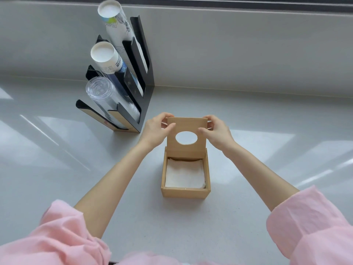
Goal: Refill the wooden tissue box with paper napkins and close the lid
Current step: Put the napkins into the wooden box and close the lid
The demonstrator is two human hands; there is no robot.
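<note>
A wooden tissue box [185,192] stands on a pale grey counter [248,217], roughly at the centre of the view. Its lid [186,148], pierced by an oval opening, stands upright along the far edge of the box, so the top is open. Inside lies a stack of white paper napkins [185,174], filling the floor of the box almost wall to wall and sitting below the rim.

The left hand [156,129] pinches the lid's upper left corner, thumb on the near face and fingers curled behind the top edge. The right hand [215,131] grips the upper right corner in the same way. Both hands are closed on the lid and hold nothing else. Pink sleeves [315,226] are pushed up the forearms at the near edge of the view.

Bare counter surrounds the box on the near, left and right sides, and a broad bare stretch extends to the right. Beyond the lid, the counter meets a low grey wall [248,54].

To the far left, well apart from the box, stands a black tiered cup holder [147,88], its near corner just left of the left hand. It carries two slanted stacks of white paper cups [107,54] and one stack of clear plastic cups [103,94]. The paper cups bear printed graphics and small text, too small to read.
</note>
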